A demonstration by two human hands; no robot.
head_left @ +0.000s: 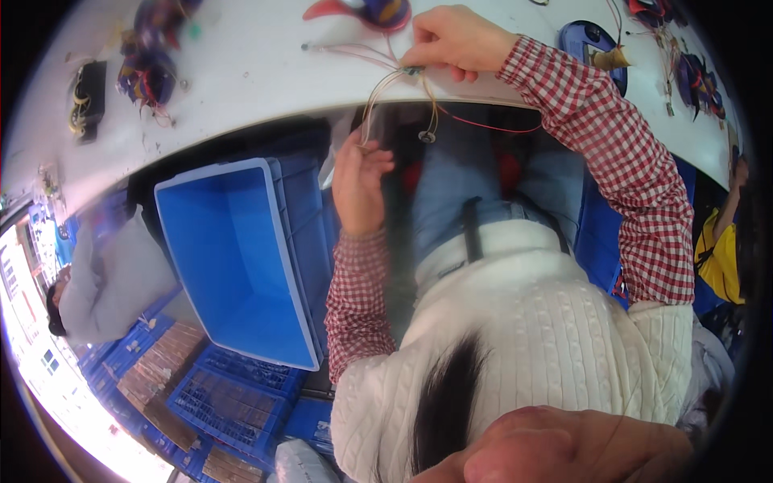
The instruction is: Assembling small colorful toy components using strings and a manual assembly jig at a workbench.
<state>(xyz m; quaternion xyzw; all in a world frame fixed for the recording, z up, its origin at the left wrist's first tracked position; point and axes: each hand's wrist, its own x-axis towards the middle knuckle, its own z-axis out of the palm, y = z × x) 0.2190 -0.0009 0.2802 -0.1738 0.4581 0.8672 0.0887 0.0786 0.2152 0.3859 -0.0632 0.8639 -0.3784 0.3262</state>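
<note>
A bundle of thin wires, tan and red, hangs over the edge of the white worktop between the two hands. The right hand rests knuckles-up on the worktop edge, its fingertips pinching the top end of the wires at a small connector. The left hand is raised below the edge with the palm toward the body, fingers curled loosely around the lower strands. Both forearms wear red-and-white checked sleeves, the right bent sharply at the elbow. Left of the left hand stands an open blue plastic crate. Beyond the right hand lies a colourful toy part.
</note>
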